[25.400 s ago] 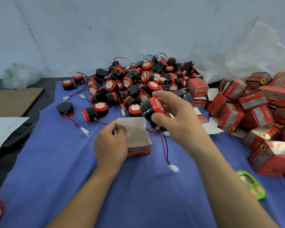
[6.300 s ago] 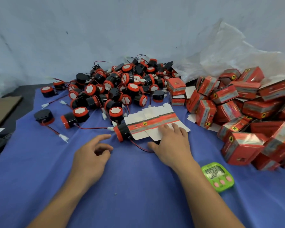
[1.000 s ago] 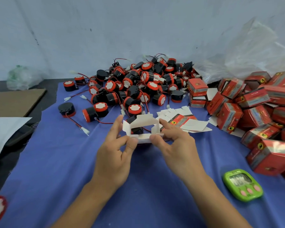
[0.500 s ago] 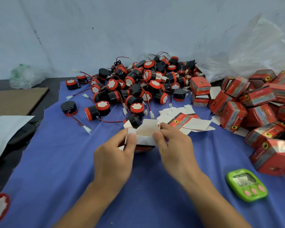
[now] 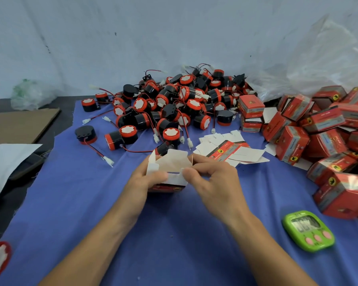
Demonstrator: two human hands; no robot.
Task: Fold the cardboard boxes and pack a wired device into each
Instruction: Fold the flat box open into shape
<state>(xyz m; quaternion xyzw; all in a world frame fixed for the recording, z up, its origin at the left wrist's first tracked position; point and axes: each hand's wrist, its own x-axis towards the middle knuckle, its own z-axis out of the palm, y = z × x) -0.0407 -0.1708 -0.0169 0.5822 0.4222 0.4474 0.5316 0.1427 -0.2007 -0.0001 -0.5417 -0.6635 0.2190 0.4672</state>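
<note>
Both left hand (image 5: 146, 183) and right hand (image 5: 214, 182) pinch the cardboard box (image 5: 175, 165), now squared up from flat, nearly ready for a wired device (image 5: 171, 134) from twelve o'clock.

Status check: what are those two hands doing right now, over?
Left hand and right hand both pinch the half-folded cardboard box. Top flaps open, no device seen inside. Wired devices piled just behind; nothing blocking.

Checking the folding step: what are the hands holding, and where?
One half-folded box: left hand grips its left side, right hand pinches its right flap.
</note>
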